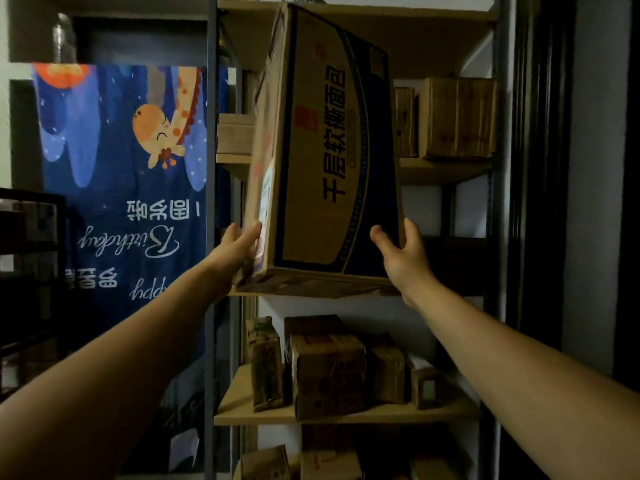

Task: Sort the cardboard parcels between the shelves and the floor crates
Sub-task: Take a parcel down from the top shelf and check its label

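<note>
Far left: blue printed banner point(121, 168), hanging, well apart from the work.

Left grip point(239, 247): unclenched, fingers straight, pressed flat against the left side face of the large parcel point(329, 150), near its bottom corner.

Centre: large parcel held clear of every shelf board, in front of the shelving unit point(211, 202), clamped between both grips. Long axis close to upright, top end leaning slightly left and reaching up to the top board. Extends upward and away from both grips, with nearly all of its bulk above the hold.

Right grip point(405, 254): likewise unclenched, thumb spread on the printed front face, fingers laid up the right edge, pressing inward. Sits at about the same height as the left grip; neither nearer.

Right: small parcels point(457, 116) on the upper shelf, behind the large parcel. Further parcels point(329, 368) on the lower shelf. Floor crates not in view.

Judgement: held by side pressure only, probably top-heavy. Keep inward pressure even, or move one grip under the bottom end before tipping.
</note>
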Action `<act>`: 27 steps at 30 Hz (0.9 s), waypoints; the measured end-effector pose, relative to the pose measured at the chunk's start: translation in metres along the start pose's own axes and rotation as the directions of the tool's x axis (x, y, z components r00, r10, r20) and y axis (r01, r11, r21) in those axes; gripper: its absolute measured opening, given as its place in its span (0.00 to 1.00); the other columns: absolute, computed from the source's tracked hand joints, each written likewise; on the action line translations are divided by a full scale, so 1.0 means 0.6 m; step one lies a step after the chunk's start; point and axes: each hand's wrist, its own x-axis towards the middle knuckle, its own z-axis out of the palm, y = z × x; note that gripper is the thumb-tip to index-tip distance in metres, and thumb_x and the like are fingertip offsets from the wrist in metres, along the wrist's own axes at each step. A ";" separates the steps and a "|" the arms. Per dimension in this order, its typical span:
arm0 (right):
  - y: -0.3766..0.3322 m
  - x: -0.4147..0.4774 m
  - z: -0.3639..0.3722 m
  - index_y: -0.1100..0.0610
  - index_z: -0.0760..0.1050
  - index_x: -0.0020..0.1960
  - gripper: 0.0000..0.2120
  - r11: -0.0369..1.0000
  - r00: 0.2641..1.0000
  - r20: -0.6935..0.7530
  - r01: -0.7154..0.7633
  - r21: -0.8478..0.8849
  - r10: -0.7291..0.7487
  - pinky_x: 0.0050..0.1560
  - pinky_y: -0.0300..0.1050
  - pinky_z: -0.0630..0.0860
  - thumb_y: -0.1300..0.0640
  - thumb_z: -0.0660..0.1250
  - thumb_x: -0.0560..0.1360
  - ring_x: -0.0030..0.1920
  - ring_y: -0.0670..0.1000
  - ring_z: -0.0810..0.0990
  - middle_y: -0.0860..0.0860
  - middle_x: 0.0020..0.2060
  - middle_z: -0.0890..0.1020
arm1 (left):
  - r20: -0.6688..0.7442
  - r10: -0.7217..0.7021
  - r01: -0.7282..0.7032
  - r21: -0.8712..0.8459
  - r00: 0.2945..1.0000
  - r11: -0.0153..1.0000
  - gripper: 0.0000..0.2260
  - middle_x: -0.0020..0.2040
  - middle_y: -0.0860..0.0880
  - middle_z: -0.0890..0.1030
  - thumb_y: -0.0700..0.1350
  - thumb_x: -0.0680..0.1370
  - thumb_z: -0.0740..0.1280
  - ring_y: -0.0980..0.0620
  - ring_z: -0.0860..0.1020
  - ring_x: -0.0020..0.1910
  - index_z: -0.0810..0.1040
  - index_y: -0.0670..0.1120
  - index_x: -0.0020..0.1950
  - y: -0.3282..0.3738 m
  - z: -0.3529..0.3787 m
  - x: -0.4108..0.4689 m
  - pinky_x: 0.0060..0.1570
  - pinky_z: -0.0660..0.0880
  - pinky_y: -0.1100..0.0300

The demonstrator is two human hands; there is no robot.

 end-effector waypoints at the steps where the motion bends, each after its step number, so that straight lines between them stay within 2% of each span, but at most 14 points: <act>1: 0.000 -0.002 0.001 0.49 0.54 0.77 0.50 1.000 1.000 0.003 -0.002 0.017 0.002 0.71 0.57 0.64 0.32 0.68 0.62 0.73 0.53 0.63 0.50 0.74 0.64 | 0.071 -0.044 0.043 0.021 0.997 0.999 0.37 0.64 0.44 0.73 0.71 0.69 0.59 0.43 0.77 0.55 0.60 0.56 0.73 -0.002 -0.001 -0.001 0.45 0.77 0.49; 4: -0.006 -0.003 0.001 0.47 0.54 0.77 0.48 0.999 1.000 0.015 0.007 0.044 -0.008 0.71 0.57 0.64 0.34 0.69 0.62 0.72 0.53 0.64 0.50 0.74 0.64 | -0.007 -0.100 0.100 0.025 0.995 0.995 0.24 0.54 0.42 0.78 0.68 0.76 0.50 0.45 0.79 0.49 0.68 0.55 0.64 -0.006 -0.013 0.001 0.42 0.76 0.52; 7: -0.011 -0.004 0.000 0.45 0.53 0.77 0.42 0.999 0.999 0.020 0.035 0.031 -0.035 0.71 0.56 0.63 0.38 0.68 0.68 0.74 0.53 0.62 0.49 0.75 0.61 | -0.055 -0.081 0.086 0.085 0.995 0.993 0.20 0.53 0.43 0.77 0.62 0.79 0.54 0.46 0.79 0.47 0.67 0.55 0.67 -0.019 -0.025 0.011 0.44 0.79 0.50; 9: -0.018 -0.004 0.003 0.45 0.51 0.77 0.36 0.998 0.998 0.032 0.061 0.006 -0.061 0.71 0.49 0.60 0.45 0.65 0.75 0.75 0.52 0.58 0.49 0.76 0.58 | -0.024 -0.158 0.159 0.025 0.987 0.987 0.22 0.47 0.44 0.77 0.67 0.76 0.55 0.47 0.78 0.42 0.70 0.51 0.59 -0.023 -0.029 0.002 0.35 0.78 0.53; 10: -0.020 -0.001 0.005 0.46 0.52 0.77 0.33 0.997 0.996 0.047 0.075 -0.029 -0.074 0.69 0.45 0.59 0.47 0.63 0.77 0.75 0.52 0.58 0.50 0.76 0.57 | -0.022 -0.181 0.181 0.012 0.983 0.983 0.27 0.46 0.43 0.78 0.71 0.72 0.56 0.46 0.78 0.42 0.70 0.50 0.57 -0.024 -0.029 0.000 0.34 0.76 0.54; 12: -0.027 0.010 0.013 0.46 0.55 0.76 0.26 0.984 0.995 0.065 0.082 -0.160 -0.072 0.63 0.39 0.58 0.49 0.58 0.81 0.73 0.54 0.60 0.52 0.74 0.59 | -0.065 -0.167 0.166 -0.023 0.984 0.986 0.41 0.52 0.41 0.80 0.77 0.62 0.61 0.43 0.80 0.47 0.69 0.49 0.63 -0.027 -0.034 0.011 0.40 0.77 0.51; 14: -0.036 0.017 0.019 0.47 0.59 0.75 0.23 0.946 0.998 0.029 0.064 -0.316 -0.058 0.61 0.39 0.59 0.48 0.56 0.81 0.68 0.57 0.63 0.55 0.67 0.60 | -0.132 -0.142 0.135 -0.065 0.981 0.989 0.43 0.55 0.41 0.80 0.76 0.61 0.64 0.42 0.81 0.50 0.69 0.48 0.65 -0.031 -0.039 0.023 0.44 0.79 0.48; 16: -0.046 0.017 0.024 0.49 0.58 0.76 0.28 0.904 0.999 0.035 0.048 -0.425 -0.037 0.63 0.41 0.59 0.42 0.56 0.79 0.67 0.58 0.62 0.55 0.64 0.61 | -0.198 -0.156 0.141 -0.089 0.968 0.986 0.42 0.54 0.42 0.80 0.74 0.62 0.66 0.43 0.81 0.49 0.70 0.46 0.64 -0.027 -0.032 0.018 0.44 0.80 0.48; 18: -0.055 0.005 0.039 0.47 0.53 0.77 0.40 0.885 0.990 0.133 0.022 -0.464 0.045 0.70 0.50 0.57 0.30 0.57 0.72 0.72 0.60 0.58 0.55 0.70 0.58 | -0.276 -0.110 0.094 -0.071 0.955 0.993 0.38 0.55 0.43 0.79 0.69 0.66 0.68 0.44 0.81 0.48 0.69 0.44 0.65 -0.025 -0.021 0.016 0.42 0.79 0.52; 20: -0.058 -0.004 0.057 0.42 0.51 0.77 0.52 0.912 0.974 0.206 0.001 -0.410 0.092 0.73 0.58 0.58 0.20 0.59 0.59 0.73 0.60 0.60 0.53 0.74 0.61 | -0.339 -0.038 0.019 -0.057 0.940 0.998 0.33 0.58 0.43 0.77 0.62 0.70 0.70 0.45 0.79 0.51 0.66 0.44 0.67 -0.028 -0.007 0.018 0.49 0.78 0.50; 21: -0.055 -0.003 0.062 0.42 0.53 0.76 0.53 0.937 0.971 0.220 -0.016 -0.348 0.098 0.71 0.59 0.61 0.20 0.61 0.57 0.72 0.58 0.64 0.52 0.73 0.65 | -0.350 -0.019 -0.001 -0.057 0.936 0.998 0.32 0.59 0.43 0.76 0.59 0.71 0.70 0.45 0.78 0.53 0.65 0.44 0.68 -0.031 -0.004 0.020 0.53 0.78 0.49; 22: -0.054 -0.003 0.063 0.44 0.56 0.76 0.48 0.955 0.968 0.231 -0.022 -0.297 0.094 0.70 0.58 0.64 0.25 0.64 0.62 0.70 0.56 0.67 0.52 0.71 0.69 | -0.352 -0.016 -0.009 -0.067 0.936 0.998 0.31 0.59 0.44 0.75 0.57 0.72 0.71 0.45 0.78 0.54 0.64 0.45 0.68 -0.032 0.000 0.017 0.54 0.77 0.48; 24: -0.053 -0.001 0.055 0.48 0.62 0.74 0.31 0.975 0.964 0.257 -0.013 -0.220 0.071 0.67 0.51 0.68 0.42 0.65 0.75 0.67 0.53 0.72 0.51 0.67 0.74 | -0.348 -0.010 -0.022 -0.088 0.937 0.996 0.26 0.58 0.45 0.75 0.52 0.73 0.71 0.45 0.78 0.53 0.66 0.45 0.67 -0.037 0.003 0.011 0.48 0.78 0.52; 27: -0.049 0.004 0.037 0.48 0.61 0.75 0.24 0.982 0.953 0.299 0.012 -0.187 0.045 0.59 0.43 0.72 0.53 0.61 0.80 0.63 0.49 0.74 0.50 0.66 0.75 | -0.280 0.033 -0.063 -0.100 0.959 0.993 0.17 0.56 0.46 0.77 0.46 0.75 0.68 0.46 0.79 0.52 0.70 0.47 0.63 -0.044 -0.001 0.006 0.40 0.78 0.56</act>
